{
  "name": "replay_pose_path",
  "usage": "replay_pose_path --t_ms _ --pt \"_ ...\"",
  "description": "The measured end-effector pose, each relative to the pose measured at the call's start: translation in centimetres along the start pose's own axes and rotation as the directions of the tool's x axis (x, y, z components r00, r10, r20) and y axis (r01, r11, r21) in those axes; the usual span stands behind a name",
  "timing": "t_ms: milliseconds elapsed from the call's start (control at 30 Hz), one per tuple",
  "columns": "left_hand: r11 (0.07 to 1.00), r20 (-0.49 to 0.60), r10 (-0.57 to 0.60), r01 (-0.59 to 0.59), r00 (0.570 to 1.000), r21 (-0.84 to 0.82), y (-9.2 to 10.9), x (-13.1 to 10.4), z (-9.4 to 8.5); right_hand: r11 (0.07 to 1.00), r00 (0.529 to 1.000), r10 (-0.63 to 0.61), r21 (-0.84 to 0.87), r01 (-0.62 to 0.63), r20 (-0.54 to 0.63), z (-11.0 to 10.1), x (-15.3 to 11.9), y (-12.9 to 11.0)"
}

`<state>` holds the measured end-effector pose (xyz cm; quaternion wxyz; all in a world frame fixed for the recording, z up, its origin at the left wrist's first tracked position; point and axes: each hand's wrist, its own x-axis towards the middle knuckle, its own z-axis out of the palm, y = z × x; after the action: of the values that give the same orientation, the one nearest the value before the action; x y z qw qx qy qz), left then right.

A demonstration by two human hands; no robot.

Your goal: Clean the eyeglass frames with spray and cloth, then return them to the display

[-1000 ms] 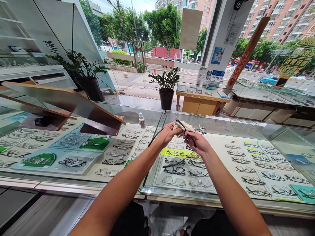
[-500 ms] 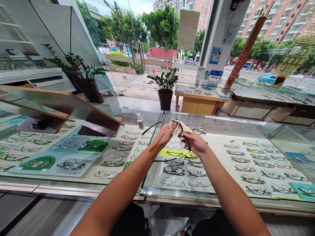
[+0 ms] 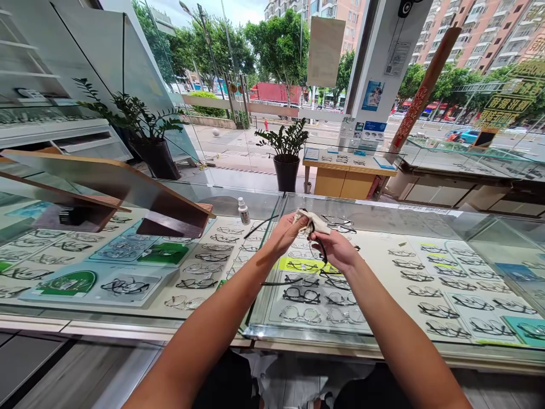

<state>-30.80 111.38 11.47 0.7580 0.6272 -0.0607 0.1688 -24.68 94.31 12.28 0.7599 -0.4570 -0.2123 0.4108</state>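
Observation:
Above the glass display counter, my left hand [image 3: 284,233] is closed on a pale cloth [image 3: 317,223] wrapped over part of a pair of dark-framed glasses [image 3: 324,250]. My right hand [image 3: 339,250] grips the same glasses by the frame, its fingers touching the cloth's lower edge. One dark temple arm sticks out to the left behind my left wrist, and another reaches left below my hands. The lens under the cloth is hidden. A small white bottle [image 3: 243,211] stands upright on the counter, left of my left hand.
Many glasses lie in rows inside the glass counter [image 3: 383,352]. Wooden-edged mirrors or stands [image 3: 166,204] rest on its left part. Beyond it are a potted plant [image 3: 286,170] and a small wooden cabinet [image 3: 340,183] by the window.
The cloth has shifted and bunched differently around the frame between my fingers. Both hands have moved very slightly, still holding the glasses.

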Motion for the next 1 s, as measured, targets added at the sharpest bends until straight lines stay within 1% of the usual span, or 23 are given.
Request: replay_pose_path --t_ms 33,67,167,233,333,500,600,700,800,900,1000 --pt "1.0 -0.013 0.001 -0.001 1.0 0.001 0.1 0.0 0.0 1.0 1.0 -0.006 0.007 0.006 -0.002 0.0 0.0 0.1" --pt "1.0 -0.004 -0.001 0.001 1.0 -0.004 0.2 0.0 0.0 1.0 1.0 -0.008 0.02 0.008 -0.012 -0.1 0.1 0.1" --pt "0.998 0.101 -0.038 0.044 0.994 -0.055 0.7 -0.1 -0.2 0.997 0.998 0.012 0.08 -0.008 -0.055 -0.4 0.2 0.2" --pt "0.993 0.13 -0.073 0.084 0.989 -0.082 0.8 -0.2 -0.5 0.994 0.997 0.038 0.108 -0.031 -0.062 -0.7 0.4 0.1" --pt "0.993 0.074 -0.089 0.094 0.993 -0.069 0.5 -0.1 -0.6 0.99 0.996 0.065 0.129 -0.057 -0.061 -0.8 0.5 0.2" --pt "0.996 -0.101 -0.015 0.024 0.995 0.085 -0.1 0.0 -0.4 0.984 0.992 0.103 0.156 -0.089 -0.079 -0.7 0.6 0.7" --pt "0.995 -0.137 0.007 0.007 0.991 0.103 -0.1 -0.1 -0.1 0.977 0.992 0.102 0.196 -0.085 -0.078 -0.6 0.7 0.9" --pt "0.999 -0.08 -0.016 0.019 0.997 0.04 0.0 0.0 0.1 0.969 0.992 0.113 0.227 -0.098 -0.057 -0.5 0.6 0.9" --pt "0.994 -0.023 -0.063 0.061 0.998 -0.095 0.2 0.2 -0.1 0.973 0.993 0.108 0.21 -0.096 -0.048 -0.2 0.1 0.2" --pt "0.97 -0.049 -0.102 0.089 0.994 -0.228 0.6 0.7 -0.9 0.985 0.997 0.057 0.165 -0.047 -0.055 0.2 -1.0 -1.1" --pt "0.951 -0.097 -0.127 0.094 0.987 -0.293 0.9 1.0 -2.2 0.997 0.994 -0.068 0.032 0.071 -0.08 0.6 -2.5 -3.1"
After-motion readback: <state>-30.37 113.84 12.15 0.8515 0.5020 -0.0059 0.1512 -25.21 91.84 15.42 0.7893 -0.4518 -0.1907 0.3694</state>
